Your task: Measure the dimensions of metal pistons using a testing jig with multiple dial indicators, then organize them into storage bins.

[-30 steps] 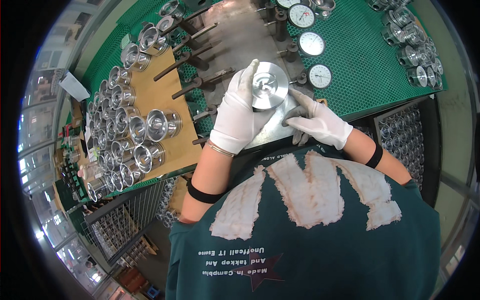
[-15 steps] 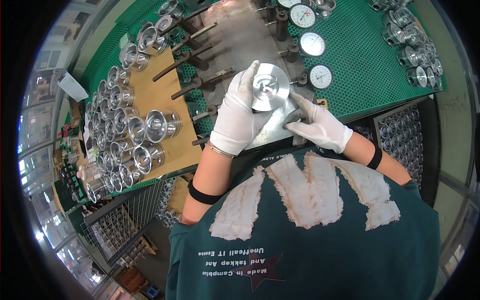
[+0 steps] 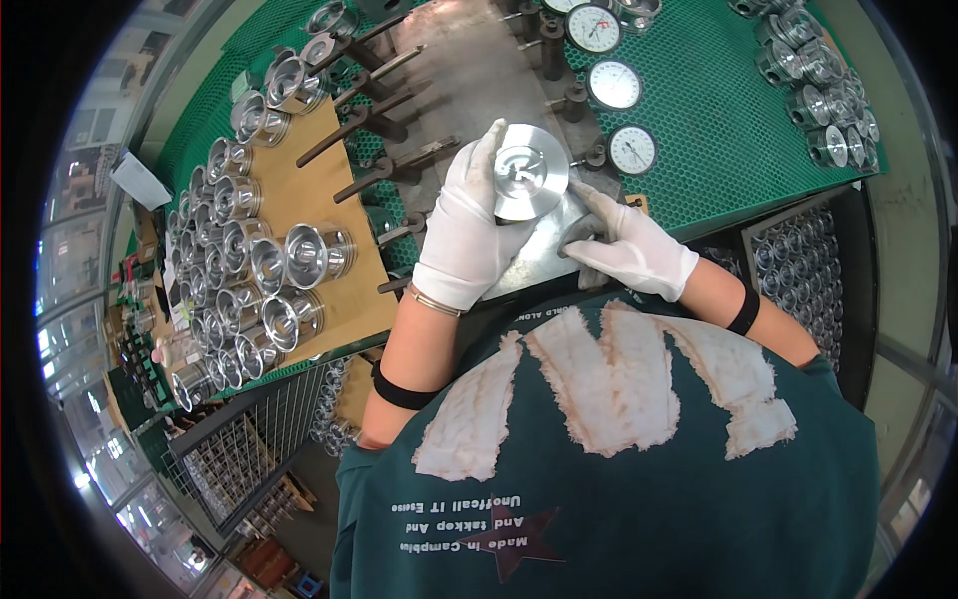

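Note:
A shiny round metal piston faces up with its turned flat crown, above the near end of a steel plate. My left hand, in a white glove, is closed on the piston's left side. My right hand, also gloved, is at the lower right of the piston, its fingers bent and its forefinger reaching the piston's edge. A dark grey patch shows between its thumb and fingers; whether this is stained glove or a thing held cannot be made out.
Dial gauges on posts line the plate's right side, and dark rods on stands its left. Many pistons stand on brown board at left. More pistons are grouped on the green mat at right. A rack stands lower right.
The whole view has shifted slightly left. My left hand keeps its hold on the piston, and my right hand stays close beside it with hardly any movement.

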### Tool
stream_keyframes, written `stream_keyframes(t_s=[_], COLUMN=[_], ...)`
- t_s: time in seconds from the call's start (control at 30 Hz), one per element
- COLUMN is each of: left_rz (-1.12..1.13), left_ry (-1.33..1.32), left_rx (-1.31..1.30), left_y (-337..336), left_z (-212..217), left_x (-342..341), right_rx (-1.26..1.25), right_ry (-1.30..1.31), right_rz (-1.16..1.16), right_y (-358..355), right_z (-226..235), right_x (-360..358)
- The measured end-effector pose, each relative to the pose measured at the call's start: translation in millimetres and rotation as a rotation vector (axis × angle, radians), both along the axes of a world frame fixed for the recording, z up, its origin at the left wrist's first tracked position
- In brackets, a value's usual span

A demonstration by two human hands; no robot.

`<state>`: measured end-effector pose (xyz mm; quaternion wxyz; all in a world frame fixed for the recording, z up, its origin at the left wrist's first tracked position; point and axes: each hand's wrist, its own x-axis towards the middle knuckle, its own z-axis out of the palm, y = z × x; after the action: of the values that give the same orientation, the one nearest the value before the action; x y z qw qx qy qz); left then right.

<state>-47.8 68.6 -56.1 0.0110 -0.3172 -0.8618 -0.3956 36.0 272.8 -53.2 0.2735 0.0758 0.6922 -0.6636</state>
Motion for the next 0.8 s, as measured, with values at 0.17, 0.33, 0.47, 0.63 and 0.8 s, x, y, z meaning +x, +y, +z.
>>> stream_keyframes(t_s=[0.17, 0.33, 0.47, 0.63, 0.8], left_rz=[0.049, -0.008, -0.182, 0.324, 0.896], left_ry=[0.006, -0.959, -0.677, -0.415, 0.114], left_rx=[-0.109, 0.473, 0.458, 0.403, -0.257], left_y=[13, 21, 36, -6, -183], left_z=[31, 64, 66, 54, 9], left_x=[7, 49, 45, 23, 8], right_rx=[0.370, 0.121, -0.135, 0.120, 0.404], right_ry=[0.502, 0.542, 0.100, 0.131, 0.165], right_rz=[0.143, -0.081, -0.233, -0.841, -1.209], right_y=[13, 46, 105, 204, 341], right_z=[-4, 31, 58, 40, -2], right_x=[3, 8, 23, 50, 51])
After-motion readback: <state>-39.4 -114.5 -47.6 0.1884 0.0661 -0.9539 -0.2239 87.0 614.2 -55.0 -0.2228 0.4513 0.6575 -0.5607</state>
